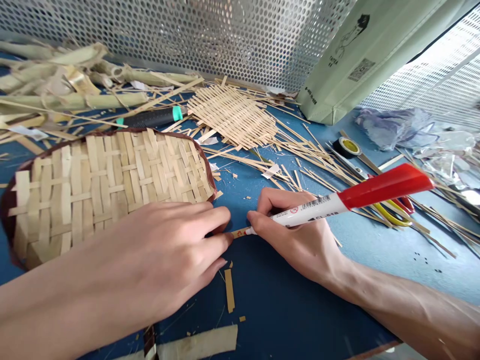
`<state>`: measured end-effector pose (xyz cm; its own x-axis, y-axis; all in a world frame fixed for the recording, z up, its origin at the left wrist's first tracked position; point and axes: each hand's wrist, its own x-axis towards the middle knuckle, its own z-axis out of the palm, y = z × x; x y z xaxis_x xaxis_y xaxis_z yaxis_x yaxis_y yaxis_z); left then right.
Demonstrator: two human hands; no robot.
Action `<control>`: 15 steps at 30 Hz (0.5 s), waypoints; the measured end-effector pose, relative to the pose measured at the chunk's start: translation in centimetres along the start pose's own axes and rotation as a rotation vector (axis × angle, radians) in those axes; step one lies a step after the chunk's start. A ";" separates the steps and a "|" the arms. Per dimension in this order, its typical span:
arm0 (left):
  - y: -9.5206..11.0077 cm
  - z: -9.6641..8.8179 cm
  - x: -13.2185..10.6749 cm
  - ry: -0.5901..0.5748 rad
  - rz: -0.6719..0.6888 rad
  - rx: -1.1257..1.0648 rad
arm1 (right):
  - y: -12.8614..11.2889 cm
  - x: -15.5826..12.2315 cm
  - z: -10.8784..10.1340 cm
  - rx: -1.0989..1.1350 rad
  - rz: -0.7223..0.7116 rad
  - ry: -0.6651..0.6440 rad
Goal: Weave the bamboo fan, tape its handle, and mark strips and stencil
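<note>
Here — the right hand (292, 235) grips a red-capped marker (348, 202) labelled CL-818.

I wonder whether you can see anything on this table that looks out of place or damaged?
The scissors look out of place, half-buried under loose bamboo strips where they are easy to miss. Also, small offcuts are scattered across the blue table, and the woven piece shows wide gaps between its strips.

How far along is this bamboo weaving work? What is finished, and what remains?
Done: the woven bamboo tray has a dark rim. In hand: the right hand holds a red-and-white marker to a bamboo strip, which the left hand steadies. Left: a flat woven bamboo mat has loose, unbound strip ends.
</note>
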<state>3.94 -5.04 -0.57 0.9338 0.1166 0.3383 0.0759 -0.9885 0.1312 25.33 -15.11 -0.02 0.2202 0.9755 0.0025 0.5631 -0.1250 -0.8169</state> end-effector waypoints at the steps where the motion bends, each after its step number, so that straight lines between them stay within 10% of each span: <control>1: 0.0 0.0 0.0 -0.002 0.000 0.004 | 0.0 0.0 0.0 -0.005 0.001 -0.007; 15: 0.1 0.1 -0.1 0.013 0.004 -0.006 | -0.1 -0.1 0.2 0.008 0.017 -0.018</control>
<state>3.86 -5.13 -0.67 0.9295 0.1139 0.3507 0.0700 -0.9883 0.1353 25.11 -15.14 -0.09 0.2153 0.9763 -0.0211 0.5528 -0.1397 -0.8215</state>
